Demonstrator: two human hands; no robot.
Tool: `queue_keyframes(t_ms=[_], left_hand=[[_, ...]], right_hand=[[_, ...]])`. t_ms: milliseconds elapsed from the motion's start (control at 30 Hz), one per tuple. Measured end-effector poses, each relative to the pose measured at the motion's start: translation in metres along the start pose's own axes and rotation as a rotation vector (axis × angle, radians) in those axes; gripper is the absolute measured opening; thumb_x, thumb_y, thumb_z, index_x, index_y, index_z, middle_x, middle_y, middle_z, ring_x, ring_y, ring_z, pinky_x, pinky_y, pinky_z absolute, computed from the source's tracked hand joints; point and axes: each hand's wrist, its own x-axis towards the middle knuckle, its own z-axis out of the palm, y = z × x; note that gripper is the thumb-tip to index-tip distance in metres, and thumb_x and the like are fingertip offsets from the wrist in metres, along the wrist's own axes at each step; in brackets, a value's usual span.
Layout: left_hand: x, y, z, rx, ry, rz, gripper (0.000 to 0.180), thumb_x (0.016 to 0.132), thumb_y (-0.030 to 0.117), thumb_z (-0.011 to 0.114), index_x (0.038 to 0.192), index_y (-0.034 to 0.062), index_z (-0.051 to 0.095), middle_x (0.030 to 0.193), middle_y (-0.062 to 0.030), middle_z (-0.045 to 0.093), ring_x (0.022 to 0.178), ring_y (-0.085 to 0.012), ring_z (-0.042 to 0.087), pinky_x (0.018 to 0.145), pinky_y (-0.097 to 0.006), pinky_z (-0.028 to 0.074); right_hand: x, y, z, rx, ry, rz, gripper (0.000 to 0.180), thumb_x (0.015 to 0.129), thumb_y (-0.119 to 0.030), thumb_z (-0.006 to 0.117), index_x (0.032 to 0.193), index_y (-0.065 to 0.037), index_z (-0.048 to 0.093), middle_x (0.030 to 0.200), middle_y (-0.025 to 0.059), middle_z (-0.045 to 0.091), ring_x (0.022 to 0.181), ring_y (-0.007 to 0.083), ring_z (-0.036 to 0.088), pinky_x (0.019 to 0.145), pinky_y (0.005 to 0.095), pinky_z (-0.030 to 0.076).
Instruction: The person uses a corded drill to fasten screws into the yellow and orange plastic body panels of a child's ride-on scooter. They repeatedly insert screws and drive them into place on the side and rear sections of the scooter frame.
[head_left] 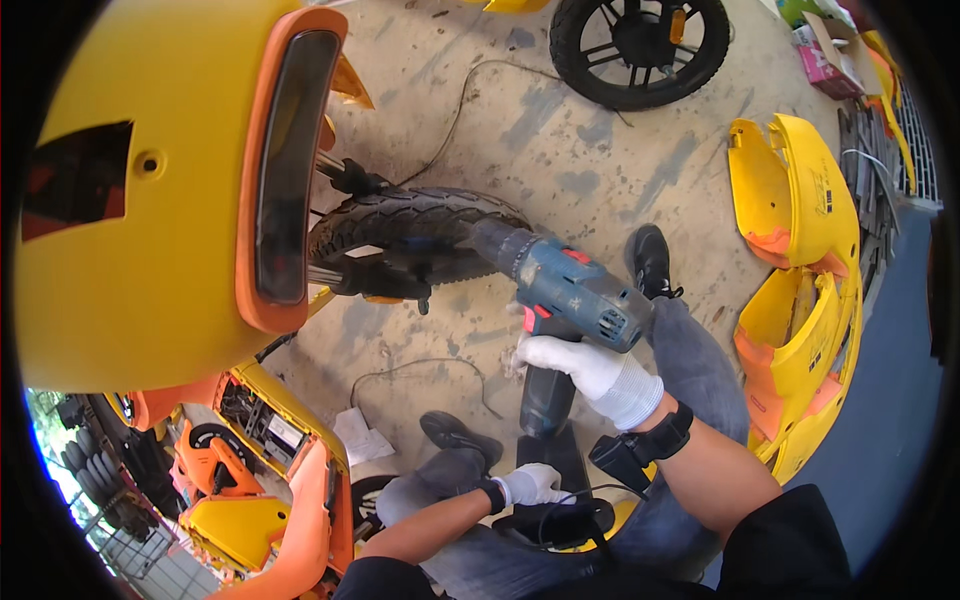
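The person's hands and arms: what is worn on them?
The left hand and right hand wear white gloves; the right cuff is ribbed. A black band circles the left wrist; a wide black strap with a boxy unit, the right forearm. The sleeves are black.

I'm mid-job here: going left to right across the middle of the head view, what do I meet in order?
Yellow front shell → dark front light → black tyre → drill held in the gloved right hand → yellow panels → blue floor strip.
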Motion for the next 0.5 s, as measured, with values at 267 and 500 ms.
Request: queue_keyframes(t_ms=[267,500], left_hand=[[0.017,0.042,0.021,0.208,-0.055,-0.063,0.044,0.077,0.046,0.07,0.084,0.0022,0.069,0.089,-0.0226,0.065,0.087,-0.0391,0.065,0.078,-0.047,0.052],[0.035,0.076,0.003,0.297,-0.195,-0.162,0.025,0.082,0.027,0.061,0.09,0.0084,0.076,0.091,-0.0177,0.072,0.087,-0.0364,0.07,0.075,-0.045,0.055]], right_hand=[[0.005,-0.022,-0.048,0.145,0.187,0.074,0.046,0.085,-0.01,0.07,0.128,0.0,0.057,0.09,0.0049,0.067,0.083,0.0158,0.066,0.08,0.0309,0.053],[0.007,-0.017,-0.092,0.209,0.367,0.158,0.043,0.082,-0.004,0.068,0.124,0.002,0.058,0.091,0.0072,0.065,0.078,0.0186,0.066,0.075,0.0336,0.055]])
